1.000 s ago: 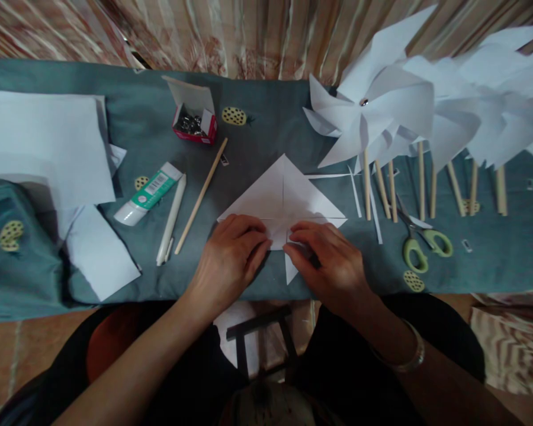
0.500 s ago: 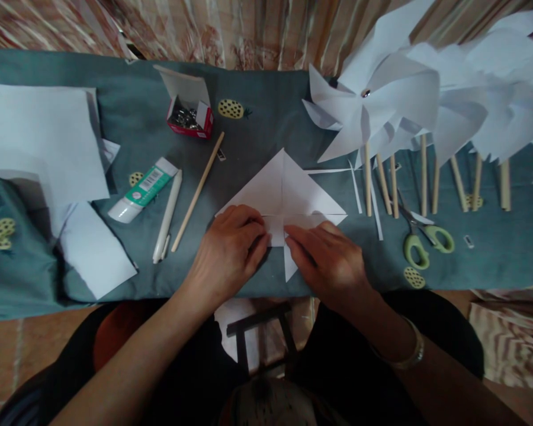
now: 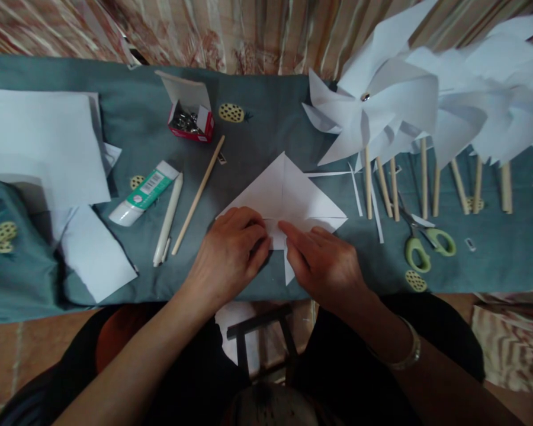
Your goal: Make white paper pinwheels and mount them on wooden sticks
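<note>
I see the right hand (image 3: pixel 326 257) shifted slightly left, index finger extended near the centre of the white, angular folded paper (image 3: pixel 275 192), near-middle on the grey-green cloth-covered tabletop (image 3: pixel 266 112); likely smoothing. Left hand (image 3: pixel 231 247) stays at its left. Hands apart; can't tell if either pinches.
</note>
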`<state>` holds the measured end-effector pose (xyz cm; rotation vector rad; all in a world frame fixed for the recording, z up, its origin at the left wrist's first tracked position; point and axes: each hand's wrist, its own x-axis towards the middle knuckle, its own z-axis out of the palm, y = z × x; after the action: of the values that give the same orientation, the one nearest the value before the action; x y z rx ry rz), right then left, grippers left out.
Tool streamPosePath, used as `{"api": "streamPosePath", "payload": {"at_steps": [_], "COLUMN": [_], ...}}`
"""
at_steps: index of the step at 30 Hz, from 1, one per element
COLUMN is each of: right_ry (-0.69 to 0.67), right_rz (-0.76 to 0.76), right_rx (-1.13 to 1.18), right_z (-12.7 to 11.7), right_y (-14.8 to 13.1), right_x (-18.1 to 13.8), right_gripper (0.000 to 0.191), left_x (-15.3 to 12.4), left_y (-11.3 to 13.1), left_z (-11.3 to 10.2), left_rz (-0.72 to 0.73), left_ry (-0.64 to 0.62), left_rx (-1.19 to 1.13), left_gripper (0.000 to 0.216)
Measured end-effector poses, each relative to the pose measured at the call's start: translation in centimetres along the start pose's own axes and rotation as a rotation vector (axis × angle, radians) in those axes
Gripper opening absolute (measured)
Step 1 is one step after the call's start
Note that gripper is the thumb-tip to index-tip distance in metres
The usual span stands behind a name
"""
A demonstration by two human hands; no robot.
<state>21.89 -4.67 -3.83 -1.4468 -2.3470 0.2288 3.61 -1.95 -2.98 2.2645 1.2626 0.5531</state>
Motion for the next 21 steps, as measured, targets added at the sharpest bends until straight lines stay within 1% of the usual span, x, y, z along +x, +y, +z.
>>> {"api": "streamPosePath", "payload": {"at_steps": [9, 14, 19, 21], "right_ry": [-0.022, -0.017, -0.050, -0.072], "right_rz": [0.038, -0.016, -0.066, -0.070], "right_rx": [0.043, -0.077, -0.156, -0.161], "right_z": [0.09, 0.17, 0.28, 0.42], "right_y": [-0.05, -0.12, -0.47, -0.59], "right_x": [0.26, 0.40, 0.39, 0.36], "right_gripper": [0.034, 0.033, 0.035, 0.037], "left_x": [0.23, 0.26, -0.21, -0.51], "left_y": [0.12, 0.09, 0.41, 0.50], "left_z": [-0.14, -0.20, -0.31, -0.33], "left_rz": [-0.006, 0.005, -0.010, 0.012], "left_ry": [-0.013, -0.004, 0.063, 0.103], "left_rx": [0.004, 0.011, 0.019, 0.021], "left_gripper": [0.019, 0.018, 0.014, 0.015]}}
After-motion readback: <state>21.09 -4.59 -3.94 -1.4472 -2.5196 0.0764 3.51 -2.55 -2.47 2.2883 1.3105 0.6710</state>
